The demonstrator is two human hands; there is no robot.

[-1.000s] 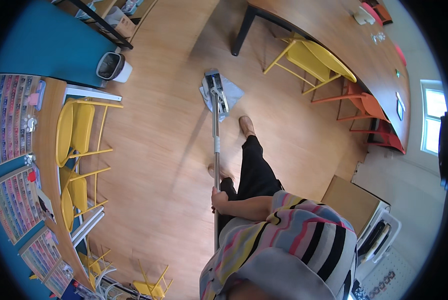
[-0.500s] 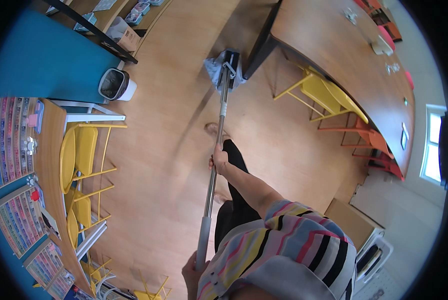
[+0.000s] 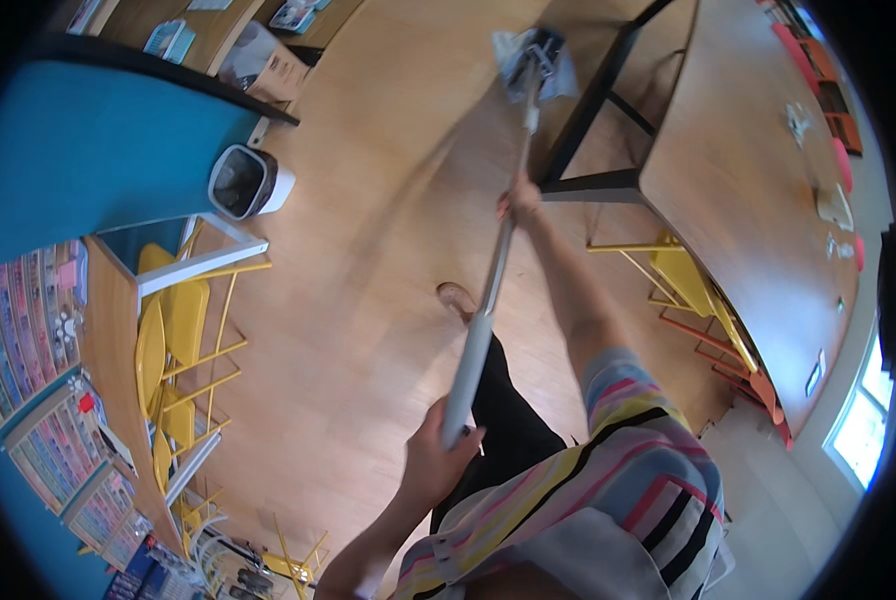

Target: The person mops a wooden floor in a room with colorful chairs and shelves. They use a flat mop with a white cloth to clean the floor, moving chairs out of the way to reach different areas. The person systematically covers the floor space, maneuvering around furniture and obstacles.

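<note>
A flat mop with a long metal pole (image 3: 498, 268) slants away from me across the wood floor. My left hand (image 3: 440, 455) is closed round the end of its grey grip (image 3: 469, 368), close to my body. Farther up, my right hand (image 3: 520, 198) wraps the bare pole with the arm stretched out. At the far end, the dark mop head with a pale cloth (image 3: 538, 65) lies on the floor, left of the big table's dark leg (image 3: 593, 100). The cloth's edges stick out round the head.
A large wooden table (image 3: 738, 190) stands on the right, with yellow chairs (image 3: 686, 285) and orange chairs under its edge. On the left are a white bin (image 3: 276, 190) with a dark liner, a blue partition (image 3: 108, 150), and a narrow desk (image 3: 118, 340) with yellow chairs.
The mop head has slid forward and to the right along the table leg. Both hands have moved forward with the pole, and my view has shifted.
</note>
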